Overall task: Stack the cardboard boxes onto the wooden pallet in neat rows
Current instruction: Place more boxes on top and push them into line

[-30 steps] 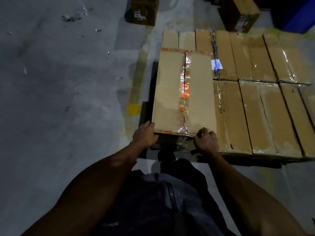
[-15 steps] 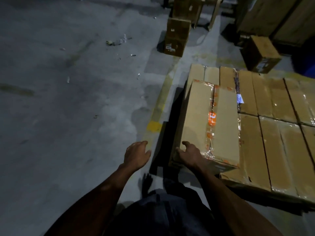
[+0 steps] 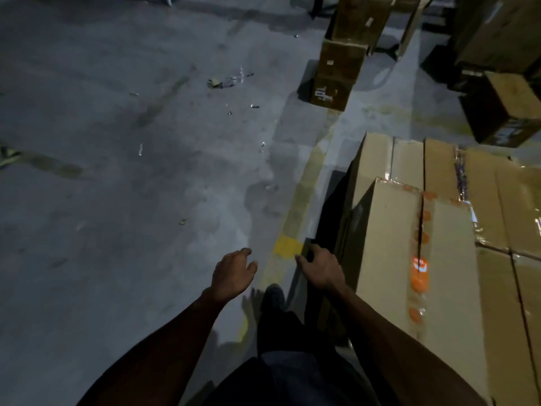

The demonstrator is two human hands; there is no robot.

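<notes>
Both hands are seen empty over the grey floor [image 3: 117,200]. The left hand [image 3: 234,273] is held loosely spread. The right hand [image 3: 320,271] is half curled, just beside the near left corner of the orange-taped box [image 3: 389,259]. That box is laid on top of the stacked cardboard boxes [image 3: 494,200]. The pallet cannot be made out. Loose boxes [image 3: 336,74] are noted further off.

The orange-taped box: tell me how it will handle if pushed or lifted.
The orange-taped box is long with flat faces, so it will probably slide, not roll. Its size suggests a lift with both hands. The glossy tape may be slippery; the bare cardboard should grip better.
</notes>
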